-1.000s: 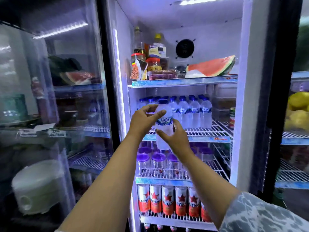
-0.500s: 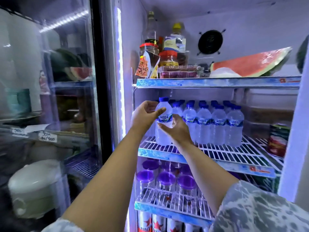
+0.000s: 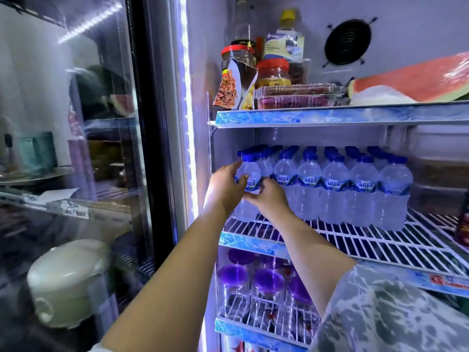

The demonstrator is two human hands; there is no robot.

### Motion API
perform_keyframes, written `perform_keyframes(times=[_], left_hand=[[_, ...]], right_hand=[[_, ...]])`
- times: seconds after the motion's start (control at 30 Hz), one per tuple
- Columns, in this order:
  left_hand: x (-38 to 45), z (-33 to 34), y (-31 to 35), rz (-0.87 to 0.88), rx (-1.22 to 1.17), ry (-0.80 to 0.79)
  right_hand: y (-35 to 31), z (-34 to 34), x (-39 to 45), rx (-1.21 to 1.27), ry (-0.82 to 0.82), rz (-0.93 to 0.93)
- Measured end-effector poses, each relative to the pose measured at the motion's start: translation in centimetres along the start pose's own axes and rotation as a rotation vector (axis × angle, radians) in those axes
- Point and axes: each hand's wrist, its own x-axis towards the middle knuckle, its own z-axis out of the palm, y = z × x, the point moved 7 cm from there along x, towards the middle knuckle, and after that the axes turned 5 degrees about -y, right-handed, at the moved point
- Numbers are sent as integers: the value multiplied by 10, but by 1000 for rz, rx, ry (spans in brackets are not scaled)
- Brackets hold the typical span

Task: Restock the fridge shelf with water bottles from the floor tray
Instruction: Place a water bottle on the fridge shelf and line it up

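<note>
head view — both hands clasp water bottle on shelf.

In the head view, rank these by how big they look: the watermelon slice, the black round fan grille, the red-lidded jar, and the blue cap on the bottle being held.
1. Red watermelon slice, cut off at the frame edge.
2. Black round fan grille.
3. Red-lidded jar, partly hidden behind a clear plastic box; it sits nearer than the grille, so their order is unsure.
4. Blue bottle cap.

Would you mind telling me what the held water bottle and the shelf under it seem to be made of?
Water bottle: clear, glossy plastic, apparently; see-through body, blue cap. Shelf: white coated wire, likely metal; thin parallel bars with gaps.
</note>
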Motion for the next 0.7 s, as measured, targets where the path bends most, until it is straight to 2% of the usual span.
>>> perform_keyframes(times=[0.17, 0.27, 0.43, 0.53, 0.6, 0.7], left_hand=[[-20, 3, -12, -7, -44, 38], [-42, 12, -25, -50, -37, 8], [-63, 27, -41, -51, 185, -155], [-65, 30, -35, -16, 321, -232], [-67, 33, -33, 2, 405, -256], [-69, 34, -37, 17, 433, -241]], right_hand=[[8, 3, 2, 17, -1, 53], [5, 0, -1, -20, -16, 78], [-6, -14, 3, -114, -20, 120], [-17, -27, 14, -148, 68, 109], [-28, -31, 23, -106, 119, 67], [-45, -28, 33, -101, 95, 18]])
